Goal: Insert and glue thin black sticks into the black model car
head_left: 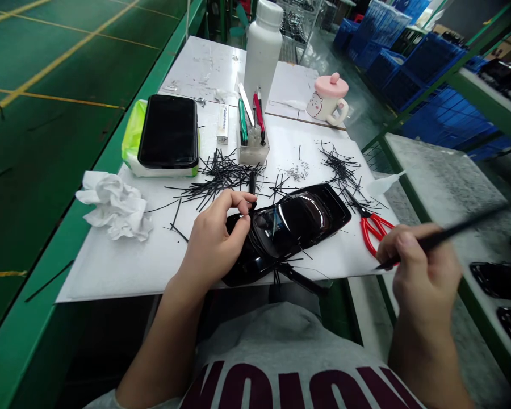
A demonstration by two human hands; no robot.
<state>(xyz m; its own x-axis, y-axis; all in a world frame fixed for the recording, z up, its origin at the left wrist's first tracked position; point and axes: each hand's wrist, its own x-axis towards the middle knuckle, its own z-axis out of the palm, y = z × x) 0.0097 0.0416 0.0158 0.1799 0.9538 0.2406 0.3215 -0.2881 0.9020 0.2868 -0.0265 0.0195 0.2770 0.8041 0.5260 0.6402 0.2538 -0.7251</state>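
Note:
A glossy black plastic shell [293,224] shaped like a car body lies on the white worktop [153,255] in front of me. My left hand [215,238] is curled over its left end, fingers closed on the shell's edge. My right hand [421,272] hovers to the right of the table, off the shell, pinching a long thin black stick [455,230] that points up and to the right. Thin black strips [221,176] lie scattered behind the shell.
Red-handled scissors [372,227] lie right of the shell. Behind are a black phone [169,132] on a green pack, a crumpled white tissue [114,205], a clear tool holder [252,136], a white bottle [263,48] and a pink-lidded mug [329,99]. Blue crates [430,74] stand at the right.

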